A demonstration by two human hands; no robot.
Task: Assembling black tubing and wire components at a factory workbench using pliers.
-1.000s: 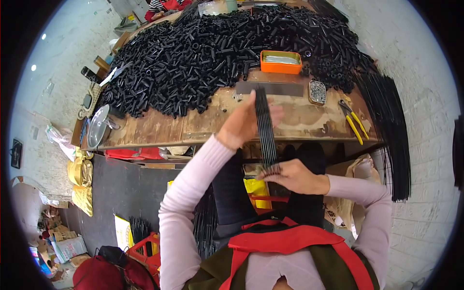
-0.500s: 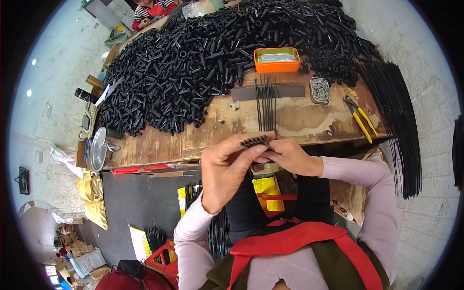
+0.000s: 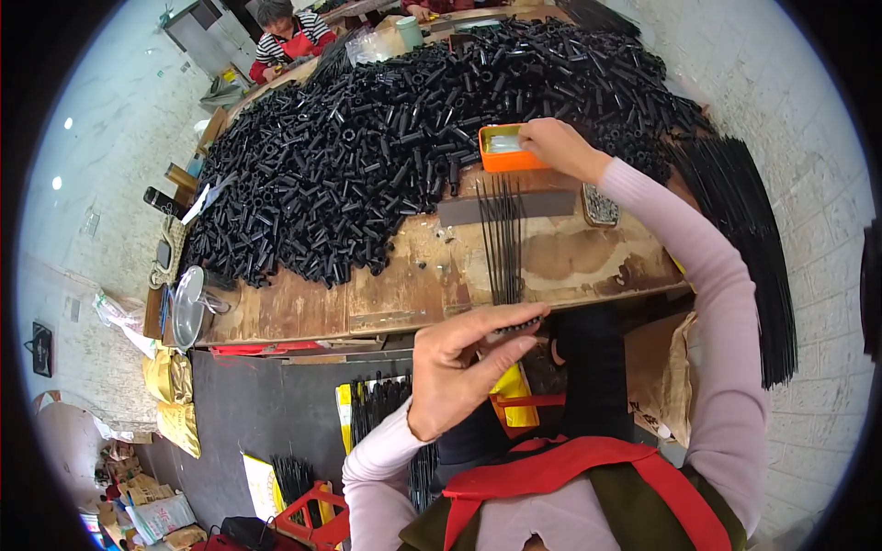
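Observation:
My left hand (image 3: 459, 367), just off the table's front edge, is closed around the near ends of a bundle of thin black rods (image 3: 502, 243). Between thumb and fingers a short row of dark ends shows. The rods' other ends point away over the table, above a flat grey-brown strip (image 3: 544, 206). My right hand (image 3: 562, 149) reaches over an orange box (image 3: 510, 163) holding whitish thin strips (image 3: 503, 144). Its fingers are curled together at the box's right side, with the tips hidden. Whether they pinch anything cannot be seen.
A large heap of short black tubes (image 3: 340, 174) covers the wooden table (image 3: 386, 303). Beside my right forearm sits a small tin of metal bits (image 3: 601, 209). Long black rods (image 3: 744, 248) hang at the right edge. Across the table, a person (image 3: 292, 41) works.
My right hand has left the bundle and moved up and away to the orange box. The left hand keeps hold of the rods, slightly lower and to the right.

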